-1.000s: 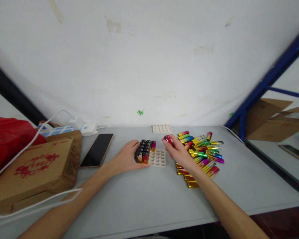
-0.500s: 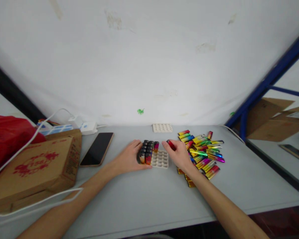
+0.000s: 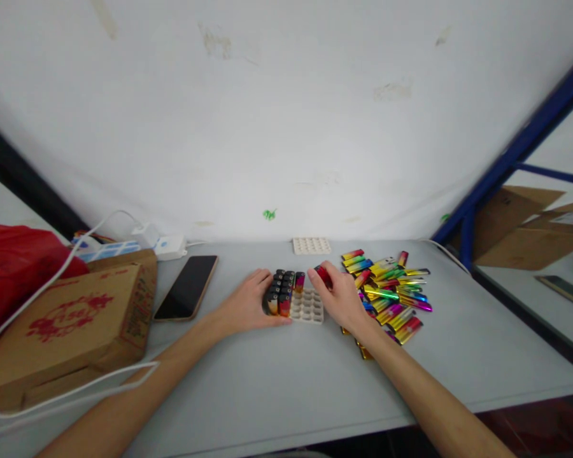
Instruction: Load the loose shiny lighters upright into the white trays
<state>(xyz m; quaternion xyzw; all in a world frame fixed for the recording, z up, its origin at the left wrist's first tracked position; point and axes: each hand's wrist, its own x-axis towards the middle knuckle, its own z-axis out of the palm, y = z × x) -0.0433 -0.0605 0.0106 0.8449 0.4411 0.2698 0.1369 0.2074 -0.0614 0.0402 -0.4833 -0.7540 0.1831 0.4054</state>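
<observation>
A grey desk (image 3: 267, 394) runs up to a white wall (image 3: 286, 127) with scuffs and a small green mark. In the middle of the desk lies a pale tray (image 3: 307, 312) with rows of round pockets; its right part shows bare pockets, while standing lighters (image 3: 281, 294) with black tops crowd its left part. The left hand (image 3: 248, 302) is curved round that group, fingers behind and thumb along the near side, hiding the tray's left end. Just right of the tray, the right hand (image 3: 341, 296) pinches a red lighter (image 3: 323, 275) between thumb and fingers, above the desk.

Right of this hand spreads a loose pile of shiny lighters (image 3: 394, 296) in mixed colours, its near left part covered by the right forearm. Behind the tray, near the wall, lies a second tray (image 3: 311, 245). Left of the left hand, well apart from the tray, is a dark phone (image 3: 188, 287). Farther left, a brown carton (image 3: 71, 318) bears a red bag (image 3: 19, 273), and a white cable (image 3: 124, 367) loops across the left forearm. A white power strip (image 3: 170, 247) sits behind the phone. At far right, a blue frame (image 3: 510, 152) slants beside an open cardboard box (image 3: 516, 238).
</observation>
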